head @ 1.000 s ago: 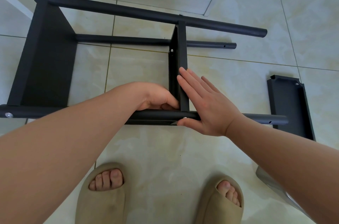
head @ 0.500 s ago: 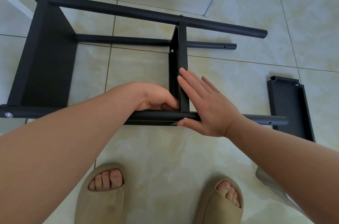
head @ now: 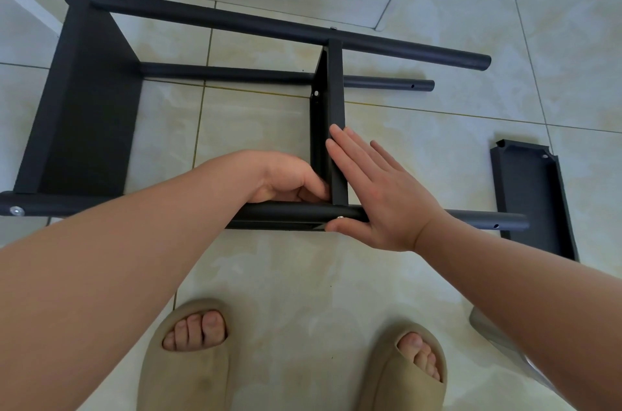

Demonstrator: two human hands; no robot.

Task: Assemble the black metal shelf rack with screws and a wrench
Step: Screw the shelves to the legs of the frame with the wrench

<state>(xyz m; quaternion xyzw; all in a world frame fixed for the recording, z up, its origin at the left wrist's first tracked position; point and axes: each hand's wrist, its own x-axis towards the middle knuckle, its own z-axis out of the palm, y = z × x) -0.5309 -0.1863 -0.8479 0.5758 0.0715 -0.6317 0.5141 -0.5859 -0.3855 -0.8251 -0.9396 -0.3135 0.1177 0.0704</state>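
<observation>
Two bare hands, met at centre frame: one curled, one flat.

Left forearm: enters from the lower left and runs up and right, wrist straight. Left hand: back facing up, fingers curled under and away from the camera with their tips hidden, thumb folded inward; whether it grips anything cannot be seen. Right forearm: enters from the lower right and angles up and left, wrist slightly bent. Right hand: flat, back facing the camera, fingers straight, close together and pointing up-left, thumb stretched out leftward below them. The two hands lie just beside each other.
</observation>
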